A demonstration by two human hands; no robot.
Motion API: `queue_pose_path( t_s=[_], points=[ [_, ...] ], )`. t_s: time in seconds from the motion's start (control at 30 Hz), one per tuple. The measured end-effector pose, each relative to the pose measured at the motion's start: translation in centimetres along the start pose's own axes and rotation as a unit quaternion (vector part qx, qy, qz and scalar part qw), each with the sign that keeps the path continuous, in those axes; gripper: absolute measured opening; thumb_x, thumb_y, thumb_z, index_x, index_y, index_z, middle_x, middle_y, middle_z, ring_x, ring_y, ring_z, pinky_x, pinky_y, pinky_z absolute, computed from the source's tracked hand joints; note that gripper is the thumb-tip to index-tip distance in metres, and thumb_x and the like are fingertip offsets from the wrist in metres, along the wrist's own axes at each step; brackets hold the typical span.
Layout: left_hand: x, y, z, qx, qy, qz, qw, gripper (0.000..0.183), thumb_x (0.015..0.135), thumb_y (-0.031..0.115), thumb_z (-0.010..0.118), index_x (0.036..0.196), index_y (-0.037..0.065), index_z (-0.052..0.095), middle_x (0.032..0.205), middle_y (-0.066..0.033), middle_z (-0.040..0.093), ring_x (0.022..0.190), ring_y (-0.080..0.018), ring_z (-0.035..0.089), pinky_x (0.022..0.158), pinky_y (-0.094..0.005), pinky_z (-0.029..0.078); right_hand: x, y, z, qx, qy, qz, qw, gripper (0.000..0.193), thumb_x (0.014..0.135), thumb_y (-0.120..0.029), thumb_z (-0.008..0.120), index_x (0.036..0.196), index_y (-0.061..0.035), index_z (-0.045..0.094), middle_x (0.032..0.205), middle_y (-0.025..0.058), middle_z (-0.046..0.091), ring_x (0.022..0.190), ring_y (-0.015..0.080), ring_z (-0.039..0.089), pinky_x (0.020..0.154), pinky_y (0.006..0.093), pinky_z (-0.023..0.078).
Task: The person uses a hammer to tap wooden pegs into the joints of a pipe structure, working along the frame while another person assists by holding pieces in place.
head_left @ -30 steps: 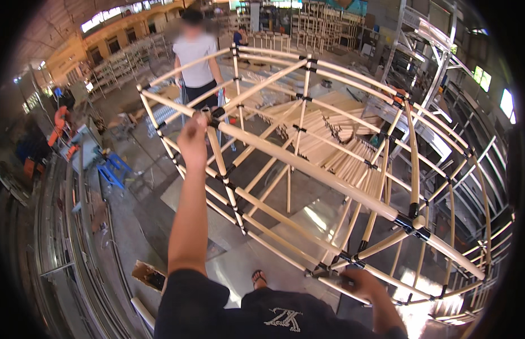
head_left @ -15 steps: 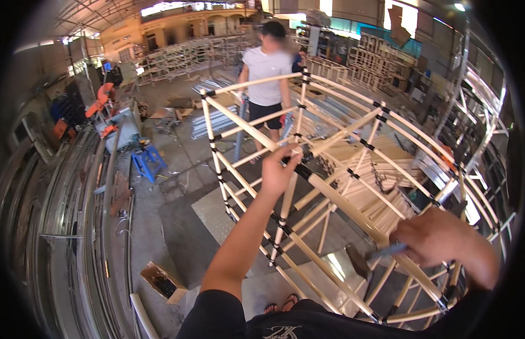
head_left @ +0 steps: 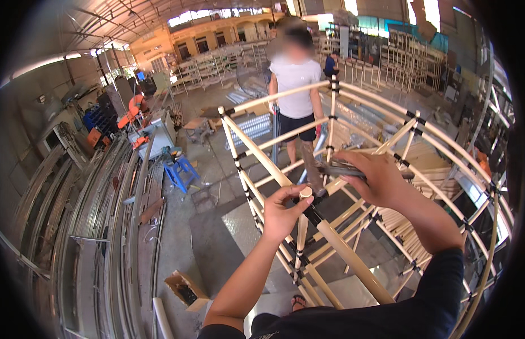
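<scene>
My left hand (head_left: 282,213) pinches the upper end of a cream pipe (head_left: 306,193), whose round end shows between thumb and fingers. Just below it sits a black pipe joint (head_left: 313,213), where several pipes of the frame (head_left: 353,261) meet. In my right hand (head_left: 381,178) is a hammer, gripped by its handle (head_left: 342,169). The dark hammer head (head_left: 312,169) is raised over the joint area, close to the pipe end and my left fingers. The frame, built of cream pipes and black joints, stands before me and to my right.
Beyond the frame stands a person in a light shirt (head_left: 296,85). To the left are a blue stool (head_left: 181,172), an orange cutting machine (head_left: 132,113) and long metal profiles (head_left: 98,226) on the floor. An open cardboard box (head_left: 186,291) lies at lower left; loose pipes (head_left: 401,231) pile behind the frame.
My right hand has swung the hammer up and left from low on the right side to beside my left hand. My left hand stays at the pipe end. The view has shifted.
</scene>
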State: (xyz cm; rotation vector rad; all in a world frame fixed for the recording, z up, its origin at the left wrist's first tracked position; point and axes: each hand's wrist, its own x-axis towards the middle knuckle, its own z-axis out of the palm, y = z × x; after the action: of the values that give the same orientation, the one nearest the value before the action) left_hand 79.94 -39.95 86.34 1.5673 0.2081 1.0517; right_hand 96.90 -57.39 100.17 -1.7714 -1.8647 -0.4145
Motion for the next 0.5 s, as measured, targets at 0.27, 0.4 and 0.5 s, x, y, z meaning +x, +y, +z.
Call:
queue_pose_path(
  t_s=[0.27, 0.4, 0.5],
  points=[
    [-0.2, -0.8, -0.3, -0.005, 0.012, 0.006, 1.000, 0.026, 0.080, -0.005, 0.082, 0.101, 0.002, 0.068, 0.109, -0.0094, 0.074, 0.097, -0.0137, 0.067, 0.092, -0.0328, 0.052, -1.3, 0.5, 3.7, 0.248, 0.030, 0.148, 0.957, 0.047, 0.085, -0.008, 0.074, 0.131, -0.0086, 0.065, 0.105, 0.0182, 0.071, 0.095, 0.0345, 0.070, 0.083, 0.0405, 0.053],
    [-0.4, -0.2, 0.8, 0.036, 0.047, 0.033, 0.998, 0.028, 0.080, -0.002, 0.084, 0.104, 0.000, 0.069, 0.106, -0.0078, 0.073, 0.095, -0.0126, 0.065, 0.088, -0.0295, 0.052, -2.1, 0.5, 2.6, 0.239, 0.009, 0.124, 0.963, 0.052, 0.086, -0.005, 0.073, 0.137, -0.0094, 0.061, 0.097, 0.0189, 0.071, 0.090, 0.0373, 0.068, 0.081, 0.0424, 0.050],
    [0.0, 0.7, 0.8, 0.061, 0.053, 0.013, 0.997, 0.028, 0.080, 0.003, 0.086, 0.104, -0.001, 0.072, 0.100, -0.0056, 0.073, 0.088, -0.0102, 0.065, 0.081, -0.0256, 0.053, -2.2, -0.2, 1.9, 0.216, -0.006, 0.141, 0.966, 0.053, 0.086, -0.004, 0.073, 0.137, -0.0104, 0.061, 0.094, 0.0181, 0.069, 0.084, 0.0379, 0.064, 0.077, 0.0435, 0.049]
  ],
)
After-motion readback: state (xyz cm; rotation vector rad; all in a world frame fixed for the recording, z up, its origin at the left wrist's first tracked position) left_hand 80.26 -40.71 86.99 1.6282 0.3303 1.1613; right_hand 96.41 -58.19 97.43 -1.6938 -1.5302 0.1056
